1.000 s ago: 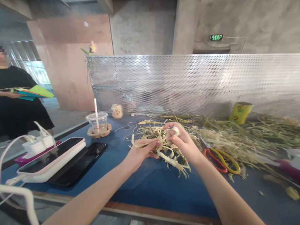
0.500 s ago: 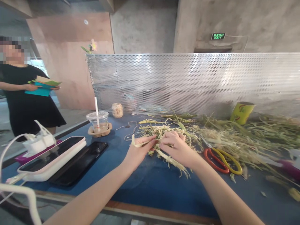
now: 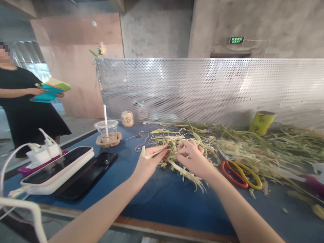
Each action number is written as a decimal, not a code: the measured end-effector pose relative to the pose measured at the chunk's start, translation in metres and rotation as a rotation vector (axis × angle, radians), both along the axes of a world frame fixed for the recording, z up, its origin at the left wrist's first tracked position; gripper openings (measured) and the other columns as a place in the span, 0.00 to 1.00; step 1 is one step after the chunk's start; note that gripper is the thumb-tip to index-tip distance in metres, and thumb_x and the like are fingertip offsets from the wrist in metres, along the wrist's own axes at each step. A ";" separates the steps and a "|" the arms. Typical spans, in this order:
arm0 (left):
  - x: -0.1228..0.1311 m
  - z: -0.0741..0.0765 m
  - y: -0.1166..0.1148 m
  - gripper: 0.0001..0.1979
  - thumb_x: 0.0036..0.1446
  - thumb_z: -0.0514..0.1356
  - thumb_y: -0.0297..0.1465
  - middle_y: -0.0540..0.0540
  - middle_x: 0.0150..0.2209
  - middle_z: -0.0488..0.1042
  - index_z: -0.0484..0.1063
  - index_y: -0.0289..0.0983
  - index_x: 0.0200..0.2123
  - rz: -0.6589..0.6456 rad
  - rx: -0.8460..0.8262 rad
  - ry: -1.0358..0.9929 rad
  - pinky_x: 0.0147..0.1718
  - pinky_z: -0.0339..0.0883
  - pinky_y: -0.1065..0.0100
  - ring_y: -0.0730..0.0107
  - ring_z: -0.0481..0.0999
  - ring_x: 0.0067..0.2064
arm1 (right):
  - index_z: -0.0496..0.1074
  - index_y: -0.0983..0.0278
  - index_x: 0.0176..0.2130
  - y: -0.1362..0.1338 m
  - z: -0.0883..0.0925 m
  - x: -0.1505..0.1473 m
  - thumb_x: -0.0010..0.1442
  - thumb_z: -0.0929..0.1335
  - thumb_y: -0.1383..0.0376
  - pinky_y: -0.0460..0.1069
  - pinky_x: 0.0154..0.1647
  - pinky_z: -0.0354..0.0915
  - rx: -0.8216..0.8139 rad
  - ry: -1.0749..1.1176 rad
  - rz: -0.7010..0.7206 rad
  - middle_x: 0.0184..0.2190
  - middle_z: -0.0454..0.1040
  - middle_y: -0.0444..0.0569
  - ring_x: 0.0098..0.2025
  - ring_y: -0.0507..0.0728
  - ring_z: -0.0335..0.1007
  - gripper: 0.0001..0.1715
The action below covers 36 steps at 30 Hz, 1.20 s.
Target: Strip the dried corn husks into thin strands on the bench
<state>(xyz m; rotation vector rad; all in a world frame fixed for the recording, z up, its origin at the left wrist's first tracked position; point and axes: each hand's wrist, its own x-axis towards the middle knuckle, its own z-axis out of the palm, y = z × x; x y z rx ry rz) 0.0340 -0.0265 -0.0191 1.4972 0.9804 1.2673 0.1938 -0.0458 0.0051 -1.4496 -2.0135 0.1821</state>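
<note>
My left hand [image 3: 148,165] pinches a pale, flat plant strip [image 3: 144,153] between thumb and fingers; one end of it folds up over the back of the thumb. Just to its right, my right hand [image 3: 193,158] has curled fingers, and whatever lies at their tips is hidden or too small to make out. A tangle of dry plant fibres [image 3: 174,139] lies under and behind both hands. From between the hands a frayed pale strip [image 3: 188,174] trails down to the right onto the blue tabletop [image 3: 162,199].
Scissors [image 3: 241,173] with red and yellow handles lie right of my right hand. Beyond are heaped stalks [image 3: 288,145] and a yellow-green can [image 3: 261,123]. Leftward are a lidded cup [image 3: 107,130], phones [image 3: 83,179] and chargers [image 3: 42,153]. A person [image 3: 25,104] holds papers.
My right hand has shifted slightly right, away from my left fingertips. My left hand keeps its pinch on the strip. The person at the left has moved a little toward the left edge.
</note>
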 end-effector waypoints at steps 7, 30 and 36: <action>0.000 0.000 0.000 0.19 0.47 0.61 0.36 0.45 0.40 0.78 0.74 0.35 0.43 0.006 0.024 -0.005 0.42 0.71 0.61 0.58 0.75 0.42 | 0.62 0.64 0.14 -0.005 0.009 0.002 0.51 0.60 0.68 0.58 0.45 0.48 0.008 0.122 0.017 0.33 0.66 0.45 0.41 0.57 0.57 0.17; 0.000 0.005 -0.008 0.19 0.50 0.59 0.36 0.46 0.43 0.76 0.73 0.35 0.45 0.047 0.115 0.141 0.46 0.68 0.59 0.54 0.73 0.46 | 0.66 0.63 0.11 -0.001 -0.002 -0.004 0.48 0.62 0.67 0.59 0.44 0.48 0.072 0.156 -0.094 0.37 0.68 0.46 0.44 0.61 0.56 0.17; 0.000 0.003 -0.007 0.19 0.51 0.58 0.37 0.46 0.45 0.74 0.72 0.36 0.45 0.044 0.159 0.143 0.47 0.66 0.60 0.56 0.73 0.46 | 0.69 0.61 0.13 -0.003 0.002 -0.006 0.49 0.61 0.67 0.58 0.45 0.48 -0.021 0.215 0.006 0.38 0.67 0.46 0.45 0.60 0.57 0.18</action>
